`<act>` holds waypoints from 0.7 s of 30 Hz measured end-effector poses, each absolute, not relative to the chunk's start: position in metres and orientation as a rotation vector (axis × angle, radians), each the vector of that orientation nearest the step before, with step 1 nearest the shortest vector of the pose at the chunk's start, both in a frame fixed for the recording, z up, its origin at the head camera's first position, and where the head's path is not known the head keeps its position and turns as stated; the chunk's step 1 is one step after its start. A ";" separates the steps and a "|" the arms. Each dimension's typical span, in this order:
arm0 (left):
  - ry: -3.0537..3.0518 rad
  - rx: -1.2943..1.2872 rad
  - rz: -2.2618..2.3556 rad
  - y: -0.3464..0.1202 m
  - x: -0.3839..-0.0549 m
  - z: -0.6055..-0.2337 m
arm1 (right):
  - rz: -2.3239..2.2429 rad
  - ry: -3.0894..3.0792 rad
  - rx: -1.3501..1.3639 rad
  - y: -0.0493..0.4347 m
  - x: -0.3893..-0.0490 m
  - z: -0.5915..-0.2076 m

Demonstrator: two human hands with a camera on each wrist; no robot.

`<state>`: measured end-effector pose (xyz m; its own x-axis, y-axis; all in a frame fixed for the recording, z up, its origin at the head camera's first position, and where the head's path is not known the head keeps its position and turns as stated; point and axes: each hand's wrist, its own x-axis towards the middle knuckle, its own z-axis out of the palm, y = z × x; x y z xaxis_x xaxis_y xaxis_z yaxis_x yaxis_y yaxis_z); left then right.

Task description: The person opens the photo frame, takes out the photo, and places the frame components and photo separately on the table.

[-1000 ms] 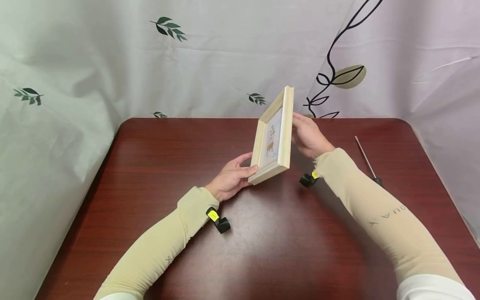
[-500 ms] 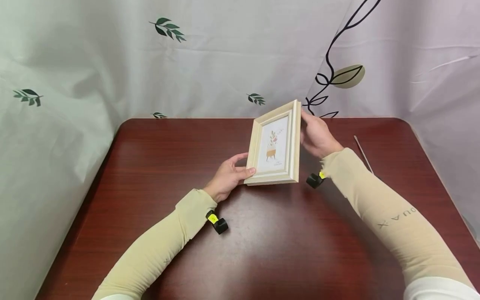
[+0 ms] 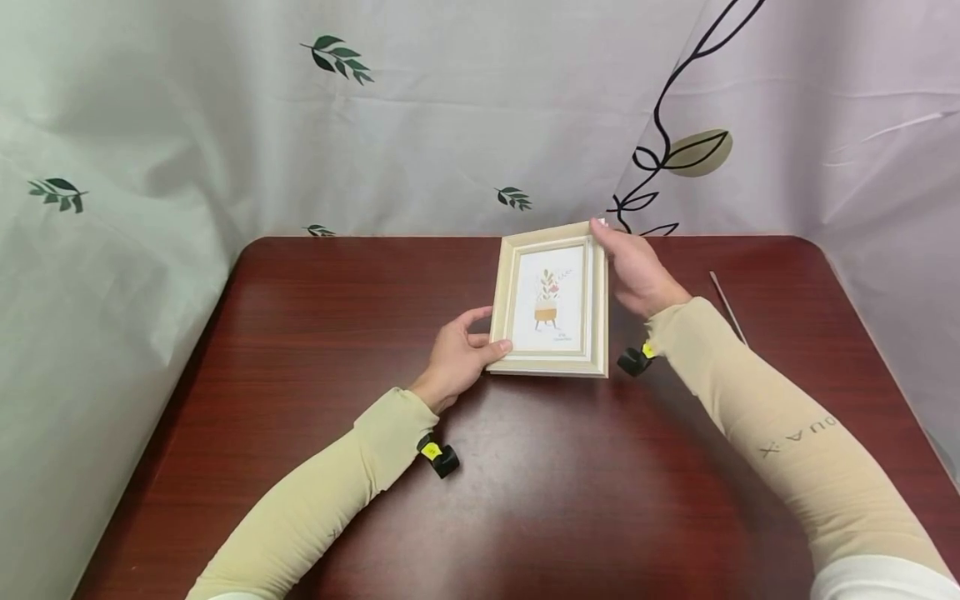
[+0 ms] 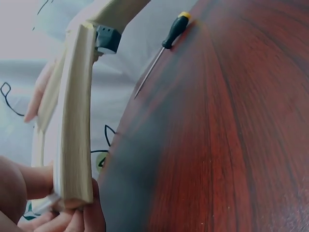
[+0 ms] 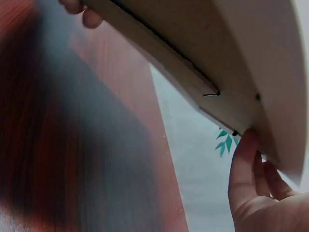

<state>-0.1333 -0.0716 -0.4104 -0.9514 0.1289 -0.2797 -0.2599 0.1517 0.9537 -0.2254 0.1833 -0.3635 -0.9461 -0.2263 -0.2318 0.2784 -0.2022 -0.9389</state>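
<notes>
A pale wooden picture frame (image 3: 551,367) is held up above the table, its front turned toward the head camera. Behind its pane is a print (image 3: 551,296) of a plant in an orange pot on legs. My left hand (image 3: 457,358) grips the lower left corner, thumb on the front and fingers behind. At the upper right corner my right hand (image 3: 641,271) pinches the frame, thumb on the front edge. In the right wrist view the brown backing board (image 5: 188,43) shows small dark metal tabs, and the right hand's fingers (image 5: 244,169) lie against the back.
A screwdriver (image 4: 169,41) with a black and yellow handle lies on the right of the dark red wooden table (image 3: 315,317). A pale curtain (image 3: 420,125) with leaf prints hangs behind the table's far edge.
The frame has turned from nearly edge-on to face the head camera and come down slightly. My right hand has moved a little right, and its thumb has come onto the front edge.
</notes>
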 end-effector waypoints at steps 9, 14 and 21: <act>2.247 -0.205 1.796 -0.069 -0.129 -0.408 | -1.839 2.045 0.091 0.179 -0.225 -0.370; 2.317 -0.176 1.770 -0.069 -0.129 -0.405 | -1.748 2.081 0.155 0.181 -0.226 -0.373; 2.389 -0.132 1.692 -0.067 -0.129 -0.401 | -1.689 2.056 0.124 0.185 -0.227 -0.379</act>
